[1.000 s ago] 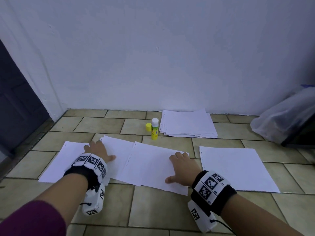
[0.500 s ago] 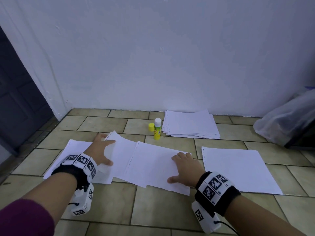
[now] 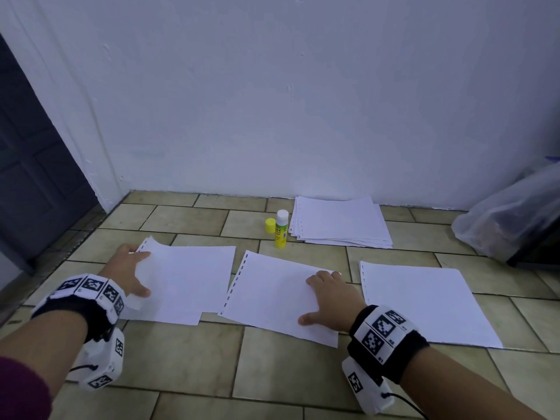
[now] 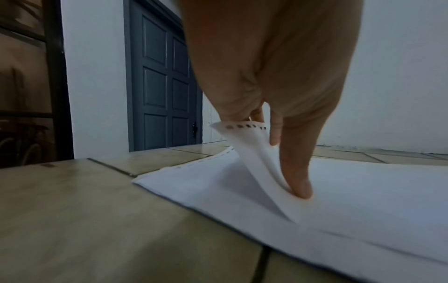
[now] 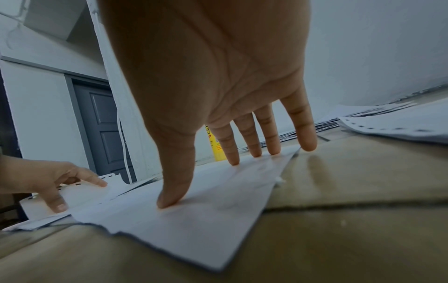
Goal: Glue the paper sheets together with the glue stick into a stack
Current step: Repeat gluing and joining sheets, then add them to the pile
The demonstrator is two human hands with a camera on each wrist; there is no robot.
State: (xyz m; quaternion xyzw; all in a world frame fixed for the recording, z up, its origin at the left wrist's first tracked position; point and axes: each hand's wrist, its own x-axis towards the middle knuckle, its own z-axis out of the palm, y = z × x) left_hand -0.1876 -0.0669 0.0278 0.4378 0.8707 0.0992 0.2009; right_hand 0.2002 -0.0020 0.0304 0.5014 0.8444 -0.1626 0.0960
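On a tiled floor (image 3: 181, 353) three paper sheets lie in a row, side to side. The left hand (image 3: 127, 274) pinches the lifted far-left corner of the left sheet (image 3: 194, 277); the right hand (image 3: 330, 301) presses flat, fingers straight, on the middle sheet (image 3: 266, 295). The uncapped glue stick (image 3: 281, 228) stands beyond them, nearer the right hand, with bare floor between

floor: beige tiles (image 3: 188, 353), dark grout | wall (image 3: 303, 101): white, plain | door (image 4: 164, 80): dark panelled, left | light: dim
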